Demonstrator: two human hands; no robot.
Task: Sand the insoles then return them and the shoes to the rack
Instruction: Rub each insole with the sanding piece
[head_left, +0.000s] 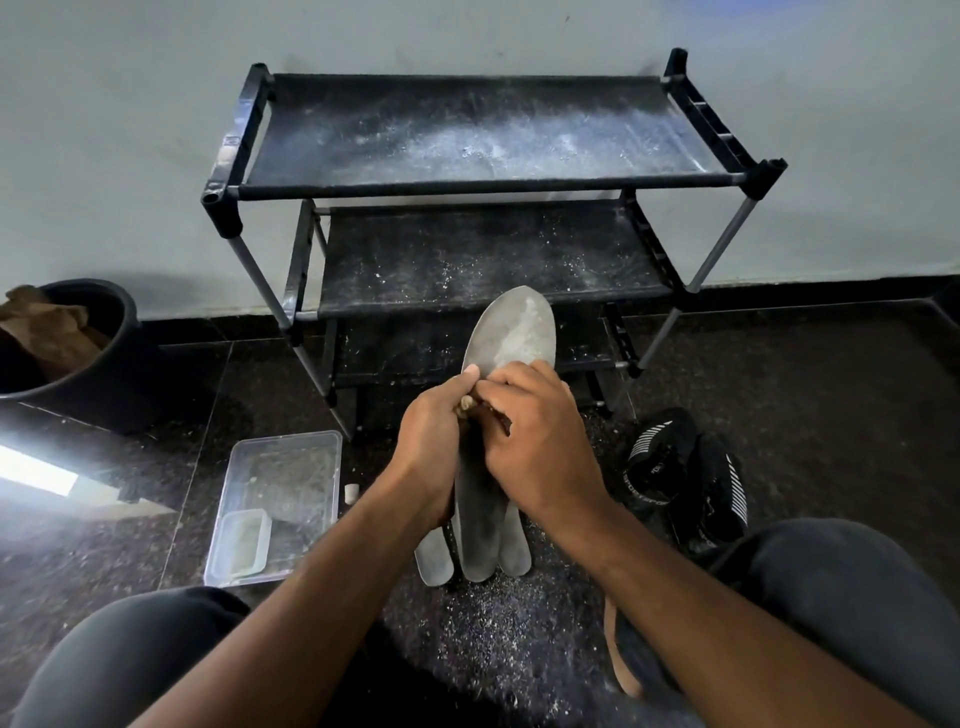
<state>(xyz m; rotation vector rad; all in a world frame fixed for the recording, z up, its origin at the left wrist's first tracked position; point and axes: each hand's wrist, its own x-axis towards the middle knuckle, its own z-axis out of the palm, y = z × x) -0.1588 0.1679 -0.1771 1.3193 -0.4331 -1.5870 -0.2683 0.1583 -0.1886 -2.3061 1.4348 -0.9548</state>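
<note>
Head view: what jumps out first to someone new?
The grey insole held upright at centre, left hand gripping it while the right hand works on its middle. Behind it stands a black rack, its shelves streaked with pale dust. Black shoes lie on the floor to the right, a clear plastic tub to the left.

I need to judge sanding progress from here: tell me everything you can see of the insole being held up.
The grey insole looks like thin foam or felt, its toe pointing up toward the shoe rack and its heel down near the floor, among other insoles. Paler scuffed patches mark the forefoot. The left hand grips its left edge at mid-length; the right hand lies over its middle, fingers curled on something tan, hardly visible. The mid-section is hidden.
</note>
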